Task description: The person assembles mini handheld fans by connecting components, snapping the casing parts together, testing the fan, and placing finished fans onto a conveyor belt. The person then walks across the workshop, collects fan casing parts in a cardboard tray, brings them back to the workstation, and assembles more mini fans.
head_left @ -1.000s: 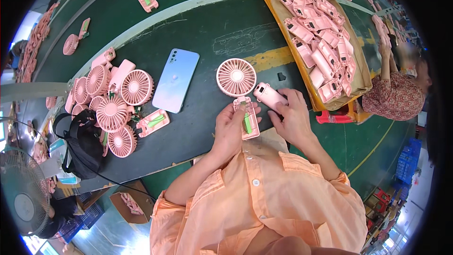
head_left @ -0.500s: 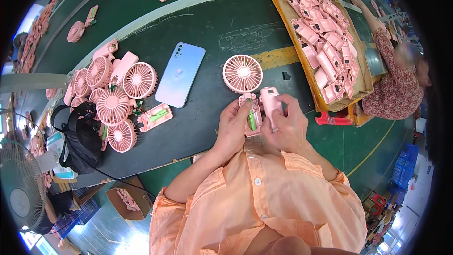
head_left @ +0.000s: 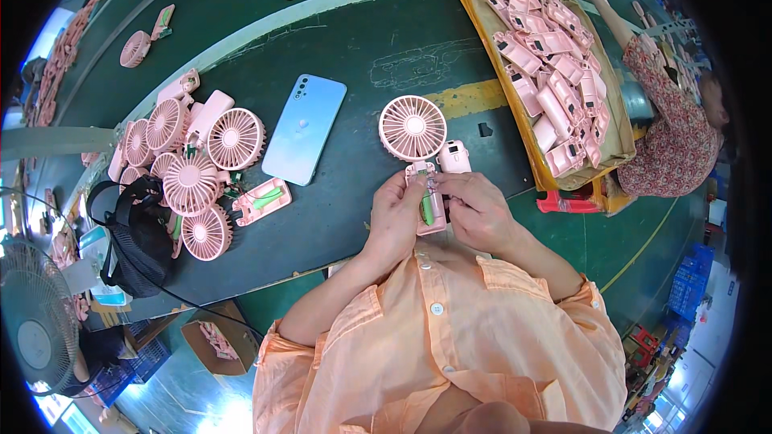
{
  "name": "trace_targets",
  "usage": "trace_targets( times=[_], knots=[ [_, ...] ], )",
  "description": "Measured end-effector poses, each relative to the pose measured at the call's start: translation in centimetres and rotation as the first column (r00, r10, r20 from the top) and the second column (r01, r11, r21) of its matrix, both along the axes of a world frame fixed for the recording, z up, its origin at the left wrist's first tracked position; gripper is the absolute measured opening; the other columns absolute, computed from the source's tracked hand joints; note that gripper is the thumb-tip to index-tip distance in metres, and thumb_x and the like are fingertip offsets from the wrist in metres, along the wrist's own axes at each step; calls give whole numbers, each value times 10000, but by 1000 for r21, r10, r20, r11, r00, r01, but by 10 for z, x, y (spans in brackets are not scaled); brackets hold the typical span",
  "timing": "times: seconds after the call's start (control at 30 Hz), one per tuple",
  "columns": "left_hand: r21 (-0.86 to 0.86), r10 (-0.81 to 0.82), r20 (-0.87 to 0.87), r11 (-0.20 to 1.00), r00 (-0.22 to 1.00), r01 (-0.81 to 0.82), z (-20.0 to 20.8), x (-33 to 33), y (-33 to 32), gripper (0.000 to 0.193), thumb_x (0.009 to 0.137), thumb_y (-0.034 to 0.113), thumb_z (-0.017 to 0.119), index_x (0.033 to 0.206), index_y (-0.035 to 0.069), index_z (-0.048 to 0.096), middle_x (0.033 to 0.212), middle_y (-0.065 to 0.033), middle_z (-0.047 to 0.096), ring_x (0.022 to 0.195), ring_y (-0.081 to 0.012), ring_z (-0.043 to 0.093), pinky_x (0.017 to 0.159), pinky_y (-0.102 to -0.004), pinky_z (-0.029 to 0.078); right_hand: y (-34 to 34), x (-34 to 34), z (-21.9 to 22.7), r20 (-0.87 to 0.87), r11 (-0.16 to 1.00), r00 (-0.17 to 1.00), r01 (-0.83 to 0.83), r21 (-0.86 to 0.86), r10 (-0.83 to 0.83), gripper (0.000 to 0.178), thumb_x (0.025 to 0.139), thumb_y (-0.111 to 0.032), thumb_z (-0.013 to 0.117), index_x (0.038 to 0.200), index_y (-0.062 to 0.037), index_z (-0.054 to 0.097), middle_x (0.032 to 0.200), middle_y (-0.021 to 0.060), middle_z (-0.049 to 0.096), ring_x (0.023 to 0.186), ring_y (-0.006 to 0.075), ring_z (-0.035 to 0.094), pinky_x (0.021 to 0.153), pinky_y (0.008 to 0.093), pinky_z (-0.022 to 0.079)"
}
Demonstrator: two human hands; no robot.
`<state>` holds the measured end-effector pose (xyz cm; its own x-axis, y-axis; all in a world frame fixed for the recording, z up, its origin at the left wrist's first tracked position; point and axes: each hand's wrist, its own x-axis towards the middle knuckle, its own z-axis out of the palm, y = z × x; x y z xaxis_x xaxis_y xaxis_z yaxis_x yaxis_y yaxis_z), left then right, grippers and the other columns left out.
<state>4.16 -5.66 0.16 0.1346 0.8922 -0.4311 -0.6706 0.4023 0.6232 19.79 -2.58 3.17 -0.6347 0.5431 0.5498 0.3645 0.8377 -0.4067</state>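
Observation:
A pink handheld fan (head_left: 412,128) lies before me with its handle opened, a green battery cell (head_left: 427,209) showing inside. My left hand (head_left: 394,217) is closed around the left side of that handle, thumb on its upper part. At the handle's right edge is my right hand (head_left: 481,209), fingers curled and pinched at the inner parts near the fan's neck. Whatever its fingertips grip is too small to make out. Just beyond the right hand sits a pink handle cover (head_left: 454,156), its lower end hidden by the fingers.
A blue phone (head_left: 305,128) lies left of the fan. Farther left are piled pink fans (head_left: 191,182) and a black bag (head_left: 137,233). On the right stands a yellow-edged box (head_left: 527,145) of pink covers. Past it, a person (head_left: 671,128) reaches toward fan parts on the green belt.
My right hand has let go of the pink cover, which now rests beyond it, and its fingers have moved left onto the open handle. The left hand keeps its hold.

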Motion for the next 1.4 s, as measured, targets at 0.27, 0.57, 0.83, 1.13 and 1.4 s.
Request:
trace_targets(
  times=[0.27, 0.57, 0.83, 1.13, 1.4],
  knots=[
    [1, 22, -37, 1000, 999, -22, 3, 2, -1, 144, 951, 106, 492, 984, 1, 585, 842, -13, 608, 696, -41, 540, 615, -211, 462, 0, -3, 3, 70, 991, 995, -80, 109, 73, 52, 656, 74, 590, 673, 56, 545, 904, 149, 614, 798, 296, 634, 734, 399, 527],
    [27, -41, -46, 999, 998, 42, 11, 0, -1, 230, 980, 118, 419, 1088, -47, 537, 984, -133, 634, 839, -162, 642, 745, -288, 552, 0, 9, 1, -24, 999, 999, 21, 30, -20, 90, 630, 84, 599, 684, 31, 551, 912, 167, 581, 834, 321, 611, 661, 364, 519],
    [17, -22, -4, 1000, 1000, 22, 13, -2, 0, 260, 984, 148, 416, 1110, -53, 523, 1069, -160, 619, 981, -210, 631, 815, -325, 551, -13, 0, 8, 345, 831, 792, 553, -56, -504, 152, 619, -116, 705, 675, 10, 641, 971, 172, 539, 835, 318, 540, 679, 395, 464],
    [111, -109, 47, 988, 993, 103, 6, -11, -5, 299, 897, 23, 450, 1183, -50, 503, 1125, -157, 606, 1027, -203, 607, 884, -321, 504, -15, -1, 8, 316, 796, 755, 605, 4, -575, 132, 611, -81, 685, 666, 27, 634, 878, 146, 543, 714, 281, 565, 572, 379, 483],
    [167, -188, 127, 972, 974, 166, 3, -21, -7, 274, 925, 93, 488, 1189, 24, 507, 984, -23, 601, 863, -79, 575, 763, -227, 470, -34, -27, 20, 148, 896, 886, 445, -2, -440, 212, 598, -122, 716, 663, 20, 573, 1013, 191, 563, 666, 269, 615, 489, 328, 507]
  ],
)
